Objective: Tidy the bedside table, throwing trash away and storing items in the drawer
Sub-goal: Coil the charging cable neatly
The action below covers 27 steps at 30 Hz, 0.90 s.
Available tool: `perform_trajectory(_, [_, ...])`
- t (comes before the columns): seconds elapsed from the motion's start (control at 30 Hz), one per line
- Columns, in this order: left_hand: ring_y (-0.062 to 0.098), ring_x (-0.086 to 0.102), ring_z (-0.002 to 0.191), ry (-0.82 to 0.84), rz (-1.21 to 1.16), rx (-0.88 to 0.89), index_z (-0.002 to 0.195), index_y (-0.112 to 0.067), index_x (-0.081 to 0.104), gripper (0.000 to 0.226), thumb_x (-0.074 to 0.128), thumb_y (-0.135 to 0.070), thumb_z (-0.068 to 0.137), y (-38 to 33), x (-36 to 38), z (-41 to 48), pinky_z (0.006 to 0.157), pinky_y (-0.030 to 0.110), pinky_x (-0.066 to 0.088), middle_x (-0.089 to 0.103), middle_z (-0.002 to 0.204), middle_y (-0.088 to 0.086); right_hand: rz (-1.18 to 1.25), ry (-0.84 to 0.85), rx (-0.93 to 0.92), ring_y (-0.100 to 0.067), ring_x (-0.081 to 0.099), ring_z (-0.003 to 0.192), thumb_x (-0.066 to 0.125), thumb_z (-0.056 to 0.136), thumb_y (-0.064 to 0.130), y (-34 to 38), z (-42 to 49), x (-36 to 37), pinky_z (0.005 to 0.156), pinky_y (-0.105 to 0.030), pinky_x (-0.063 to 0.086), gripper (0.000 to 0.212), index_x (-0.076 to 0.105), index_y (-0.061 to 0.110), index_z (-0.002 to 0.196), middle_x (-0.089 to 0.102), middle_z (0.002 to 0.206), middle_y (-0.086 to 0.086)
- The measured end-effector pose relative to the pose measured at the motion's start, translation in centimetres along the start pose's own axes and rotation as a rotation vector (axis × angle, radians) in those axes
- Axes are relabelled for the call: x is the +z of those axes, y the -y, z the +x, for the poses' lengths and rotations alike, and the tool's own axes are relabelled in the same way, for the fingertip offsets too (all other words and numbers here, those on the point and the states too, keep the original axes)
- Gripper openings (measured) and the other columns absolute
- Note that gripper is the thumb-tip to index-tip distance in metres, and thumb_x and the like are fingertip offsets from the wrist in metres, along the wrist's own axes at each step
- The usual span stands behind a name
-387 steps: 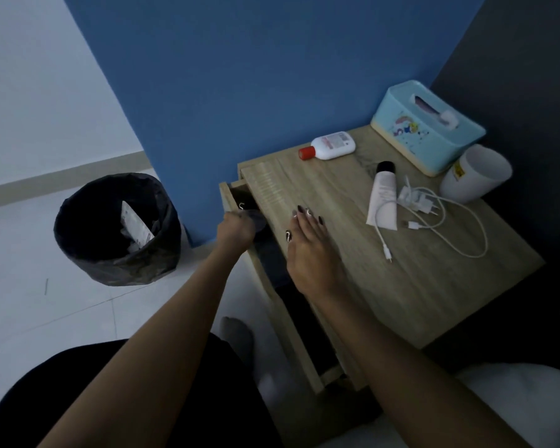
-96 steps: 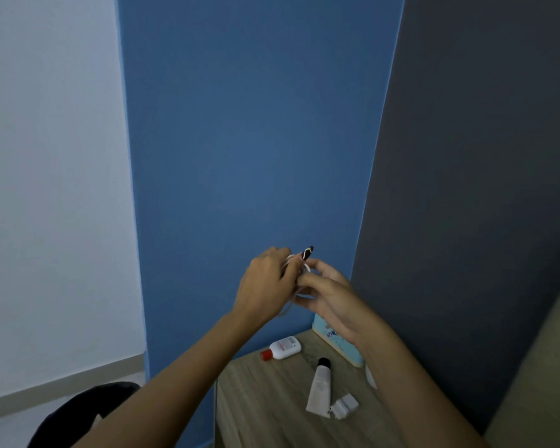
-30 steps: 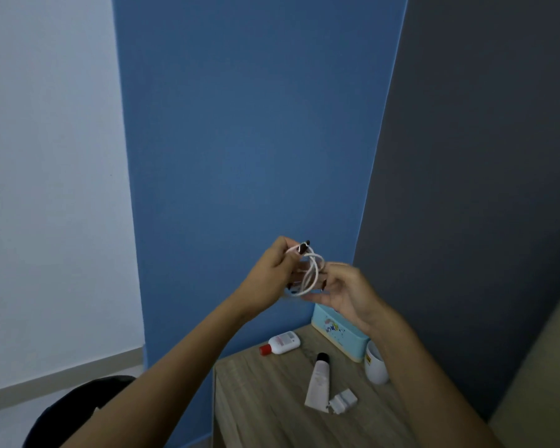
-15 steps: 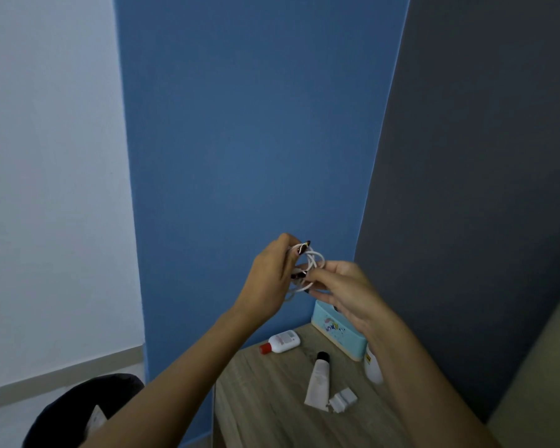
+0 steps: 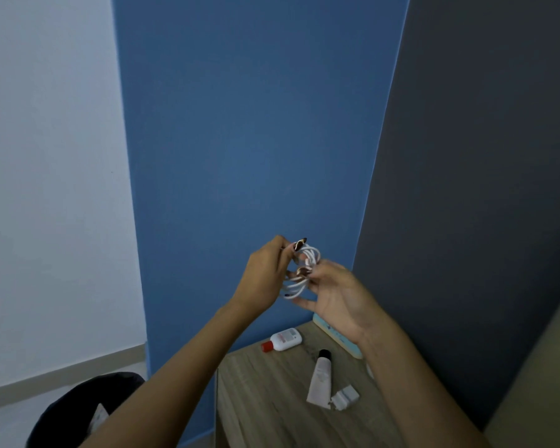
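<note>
White cable (image 5: 304, 270), coiled in loops, hangs between both raised hands above the bedside table (image 5: 272, 399): left hand (image 5: 265, 276) pinches its upper loops, right hand (image 5: 337, 299) grips it with half-curled fingers.

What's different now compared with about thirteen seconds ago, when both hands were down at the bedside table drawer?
The white cable has left the tabletop: it is now coiled in the air, held between the left hand and the right hand, both raised off the drawer. The charger plug, detached, lies beside the cream tube. The red-capped bottle and the blue tissue box stay put.
</note>
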State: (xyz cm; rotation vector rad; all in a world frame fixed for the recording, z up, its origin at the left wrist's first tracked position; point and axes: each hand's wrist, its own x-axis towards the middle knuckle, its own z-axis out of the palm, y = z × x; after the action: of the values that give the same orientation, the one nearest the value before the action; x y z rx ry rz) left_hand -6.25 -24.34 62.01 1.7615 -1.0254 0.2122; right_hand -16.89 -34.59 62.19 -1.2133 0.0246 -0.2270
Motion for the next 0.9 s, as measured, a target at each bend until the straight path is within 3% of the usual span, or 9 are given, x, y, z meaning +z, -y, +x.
perform_trajectory(0.13, [0.009,0.040,0.055,0.082,-0.072,-0.089,0.081,-0.017,0.053,0.026,0.041,-0.029,0.101,-0.5,0.2,0.1,0.053,0.020,0.032,0.047,0.063,-0.003,-0.172,-0.290,-0.124,-0.021,0.068,0.087,0.061,0.082,-0.007,-0.3,0.7,0.8,0.090,-0.043,0.052,0.050,0.048,0.017,0.125,0.069,0.088,-0.004])
perform_trajectory(0.27, [0.017,0.040,0.063,0.086,-0.162,-0.149,0.080,-0.012,0.045,0.033,0.034,-0.034,0.102,-1.1,0.4,0.3,0.062,0.035,0.034,0.046,0.070,0.003,-0.506,-0.460,-0.389,-0.019,0.070,0.080,0.069,0.085,0.015,-1.1,0.8,0.9,0.076,-0.034,0.052,0.037,0.046,0.028,0.111,0.075,0.085,-0.002])
perform_trajectory(0.4, [0.019,0.039,0.064,0.048,-0.173,-0.179,0.076,-0.020,0.043,0.034,0.032,-0.038,0.102,-0.9,-0.3,0.8,0.062,0.036,0.034,0.044,0.073,0.004,-0.815,-0.641,-0.665,0.002,0.066,0.083,0.066,0.087,0.027,-1.5,0.1,0.3,0.074,-0.019,0.050,0.024,0.050,0.026,0.105,0.071,0.090,0.013])
perform_trajectory(0.5, [0.017,0.040,0.066,0.077,-0.218,-0.179,0.077,-0.019,0.042,0.034,0.031,-0.038,0.102,-1.0,0.1,0.3,0.064,0.036,0.036,0.044,0.072,-0.001,-0.954,-0.586,-0.729,0.001,0.064,0.082,0.066,0.087,0.026,-1.5,0.5,0.3,0.073,-0.023,0.054,0.021,0.055,0.025,0.106,0.067,0.096,0.016])
perform_trajectory(0.63, [0.014,0.037,0.063,0.106,-0.279,-0.193,0.078,-0.018,0.041,0.034,0.031,-0.040,0.102,-1.2,0.8,-0.2,0.064,0.036,0.035,0.043,0.070,-0.002,-1.201,-0.669,-0.947,-0.009,0.062,0.095,0.055,0.093,0.027,-2.3,1.1,0.1,0.084,-0.032,0.053,0.022,0.066,0.017,0.109,0.066,0.106,0.006])
perform_trajectory(0.7, [0.015,0.036,0.062,0.094,-0.281,-0.200,0.078,-0.017,0.040,0.035,0.029,-0.041,0.102,-1.2,0.8,-0.1,0.063,0.036,0.035,0.042,0.069,-0.002,-1.126,-0.682,-0.961,-0.008,0.060,0.099,0.051,0.095,0.028,-2.5,0.8,0.2,0.086,-0.027,0.049,0.022,0.064,0.018,0.109,0.065,0.105,0.010])
perform_trajectory(0.77, [0.014,0.034,0.059,0.068,-0.292,-0.212,0.079,-0.015,0.039,0.036,0.028,-0.040,0.102,-1.0,0.7,0.0,0.059,0.034,0.033,0.040,0.067,-0.002,-0.879,-0.648,-0.832,-0.003,0.060,0.102,0.048,0.098,0.025,-2.5,0.5,0.5,0.087,-0.021,0.045,0.014,0.058,0.021,0.107,0.065,0.105,0.014])
perform_trajectory(0.83, [0.011,0.031,0.055,0.058,-0.314,-0.227,0.080,-0.013,0.039,0.035,0.027,-0.038,0.103,-0.9,0.6,0.1,0.054,0.028,0.030,0.037,0.066,-0.003,-0.584,-0.579,-0.716,-0.005,0.062,0.107,0.044,0.101,0.017,-2.5,0.6,0.5,0.094,-0.025,0.045,0.012,0.055,0.016,0.106,0.070,0.107,0.006])
perform_trajectory(0.9, [0.010,0.030,0.054,0.056,-0.335,-0.247,0.080,-0.013,0.039,0.035,0.027,-0.037,0.103,-0.8,0.6,0.0,0.053,0.025,0.029,0.036,0.066,-0.003,-0.436,-0.551,-0.711,-0.012,0.062,0.113,0.040,0.102,0.013,-2.6,0.7,0.4,0.102,-0.035,0.043,0.014,0.054,0.014,0.106,0.071,0.108,-0.002])
